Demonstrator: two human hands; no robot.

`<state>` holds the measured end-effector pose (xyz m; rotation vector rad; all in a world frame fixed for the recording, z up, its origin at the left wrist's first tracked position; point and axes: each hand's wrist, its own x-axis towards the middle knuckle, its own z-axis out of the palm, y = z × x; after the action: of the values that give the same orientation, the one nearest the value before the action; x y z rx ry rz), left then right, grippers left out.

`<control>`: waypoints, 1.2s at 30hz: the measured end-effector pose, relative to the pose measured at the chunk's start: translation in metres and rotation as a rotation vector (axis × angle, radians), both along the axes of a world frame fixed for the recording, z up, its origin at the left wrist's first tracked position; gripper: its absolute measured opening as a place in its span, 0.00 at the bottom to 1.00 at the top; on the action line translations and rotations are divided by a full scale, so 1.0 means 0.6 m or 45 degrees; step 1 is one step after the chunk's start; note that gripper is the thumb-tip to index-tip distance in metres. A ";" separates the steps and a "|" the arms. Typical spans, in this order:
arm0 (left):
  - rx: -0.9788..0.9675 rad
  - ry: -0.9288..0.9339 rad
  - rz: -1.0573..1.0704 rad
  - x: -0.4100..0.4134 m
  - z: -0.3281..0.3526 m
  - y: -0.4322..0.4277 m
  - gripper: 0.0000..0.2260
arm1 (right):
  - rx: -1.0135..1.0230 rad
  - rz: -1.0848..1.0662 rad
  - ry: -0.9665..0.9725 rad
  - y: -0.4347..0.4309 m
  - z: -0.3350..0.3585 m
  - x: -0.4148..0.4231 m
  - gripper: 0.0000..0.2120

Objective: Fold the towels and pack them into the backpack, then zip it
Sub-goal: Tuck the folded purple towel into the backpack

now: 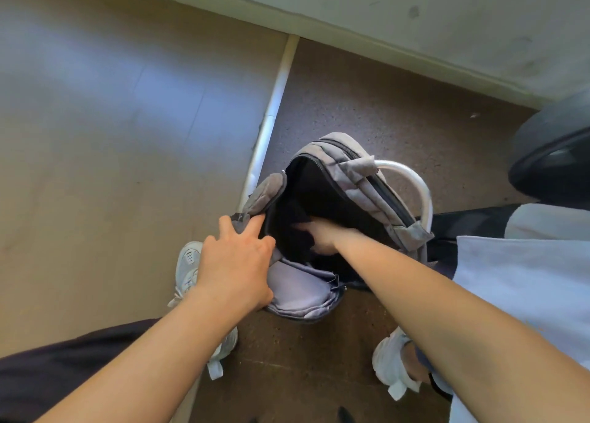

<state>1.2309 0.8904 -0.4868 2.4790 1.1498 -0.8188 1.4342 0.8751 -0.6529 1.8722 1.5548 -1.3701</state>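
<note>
Left hand (236, 263) spreads flat on the rim of the grey backpack (360, 183), keeping it gaping for my right hand (322, 235), sunk inside against dark cloth (293, 227), probably a towel; I cannot tell its grip.

Left grip (236, 263) splayed, right grip (322, 235) half hidden
</note>
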 end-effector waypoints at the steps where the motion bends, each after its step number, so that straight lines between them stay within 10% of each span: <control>1: -0.005 -0.004 0.004 0.002 -0.001 0.002 0.26 | -0.046 0.012 -0.019 -0.001 -0.015 -0.006 0.39; 15: -0.106 -0.130 0.002 0.020 0.003 0.015 0.29 | 0.180 -0.234 0.031 -0.016 0.000 -0.007 0.38; 26: -0.251 -0.433 0.028 0.058 0.016 0.005 0.23 | 0.861 -0.843 0.214 -0.110 0.267 -0.040 0.14; 36: -0.046 -0.572 -0.025 0.084 0.069 -0.037 0.15 | 1.333 -0.663 0.054 -0.285 0.487 -0.019 0.10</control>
<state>1.2814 0.8681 -0.4454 2.4684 0.9386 -0.2568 1.4225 0.7042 -0.3608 3.0238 2.1325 -0.7455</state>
